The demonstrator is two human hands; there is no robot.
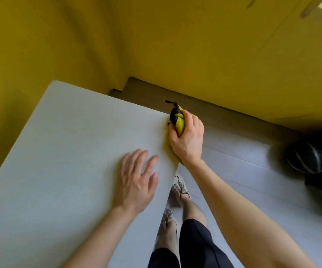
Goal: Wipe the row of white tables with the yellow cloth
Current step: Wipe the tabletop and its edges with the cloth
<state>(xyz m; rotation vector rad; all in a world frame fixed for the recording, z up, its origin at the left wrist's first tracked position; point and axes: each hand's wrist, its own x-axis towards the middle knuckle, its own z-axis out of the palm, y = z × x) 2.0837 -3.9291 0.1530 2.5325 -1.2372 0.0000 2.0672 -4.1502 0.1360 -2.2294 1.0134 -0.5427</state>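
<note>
A white table [69,151] fills the left and middle of the head view, its right edge running from the far corner down toward me. My right hand [188,140] grips the bunched yellow cloth [180,123], which has a black trim, right at the table's far right corner and edge. My left hand [137,180] lies flat on the tabletop with straight, spread fingers, a short way to the left of the right hand.
A yellow wall [156,45] stands close behind and left of the table. Pale floor [243,180] lies to the right, with a dark blurred object [309,161] on it at the far right. My feet [177,190] stand beside the table's right edge.
</note>
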